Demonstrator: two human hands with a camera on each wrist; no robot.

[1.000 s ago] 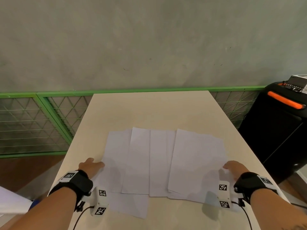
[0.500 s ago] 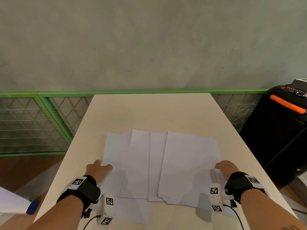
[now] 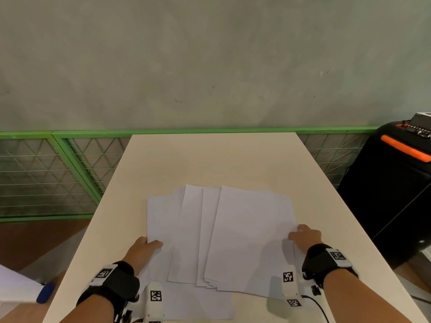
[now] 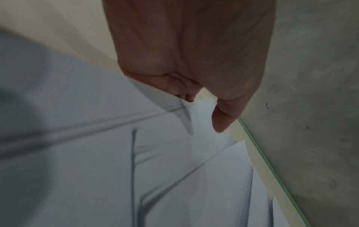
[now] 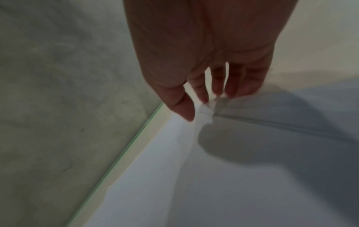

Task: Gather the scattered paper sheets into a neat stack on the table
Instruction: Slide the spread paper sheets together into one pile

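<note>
Several white paper sheets (image 3: 245, 229) lie overlapped like a fan on the beige table (image 3: 210, 159), and one more sheet (image 3: 198, 304) lies under them by the near edge. My left hand (image 3: 145, 247) sits at the fan's left edge. In the left wrist view its bent fingers (image 4: 182, 90) meet that edge with the tips hidden under the sheets (image 4: 116, 153), and the thumb hovers just above the paper. My right hand (image 3: 303, 236) is at the right edge. Its nearly straight fingers (image 5: 217, 86) touch the paper (image 5: 233, 169), thumb held apart.
A black case with an orange handle (image 3: 396, 183) stands close to the table's right side. A green mesh fence (image 3: 70, 164) runs behind and to the left, below a grey wall. A blue-tipped object (image 3: 45, 292) lies off the table's near left corner.
Both hands have moved inward and the sheets have slid together. The fan is narrower than a second ago, with the right sheet lying further over the middle ones.
</note>
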